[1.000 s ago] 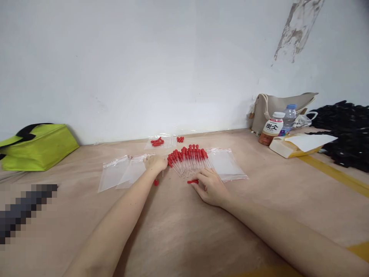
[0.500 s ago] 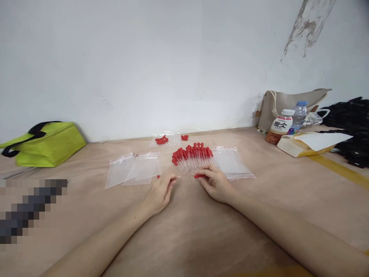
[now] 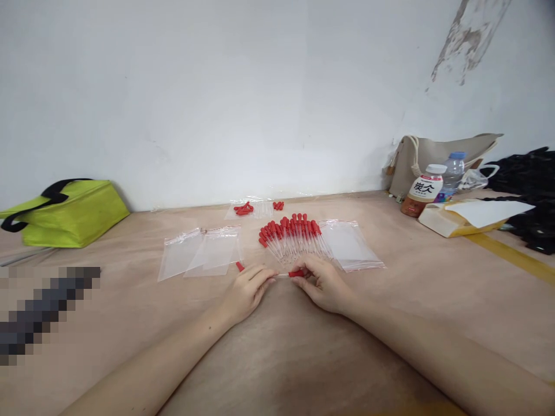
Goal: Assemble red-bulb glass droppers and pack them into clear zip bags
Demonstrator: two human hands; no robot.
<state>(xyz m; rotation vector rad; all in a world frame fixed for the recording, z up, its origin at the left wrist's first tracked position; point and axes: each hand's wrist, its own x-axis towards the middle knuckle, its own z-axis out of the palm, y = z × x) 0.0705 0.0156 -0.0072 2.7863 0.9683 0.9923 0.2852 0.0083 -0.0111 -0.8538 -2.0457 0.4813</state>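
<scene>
Fingers (image 3: pixel 262 274) pinched: L hand (image 3: pixel 243 292) on clear tube (image 3: pixel 282 275), R hand (image 3: pixel 324 283) on red bulb (image 3: pixel 295 273), ends meeting btwn 'em.

The table (image 3: pixel 277 346) is wearing a matt, paper-like brown covering. Toward its back edge, droppers (image 3: pixel 297 229) are showing matt, rubbery red bulbs (image 3: pixel 284 222) and glossy, see-through stems (image 3: pixel 297 245), glass or plastic being hard to tell. Resealable bags (image 3: pixel 352 245) are gleaming in thin plastic. At the back edge, the lime-green bag (image 3: pixel 82 216) is looking like cloth with a faint sheen, its strap (image 3: pixel 56 196) like dull webbing; farther right, a drink bottle (image 3: pixel 424 189) is shining in smooth plastic and a packet (image 3: pixel 481 214) is showing matt paper. The painted wall (image 3: pixel 243 104) is looking flat, its flaking patch (image 3: pixel 470 43) rough.
</scene>
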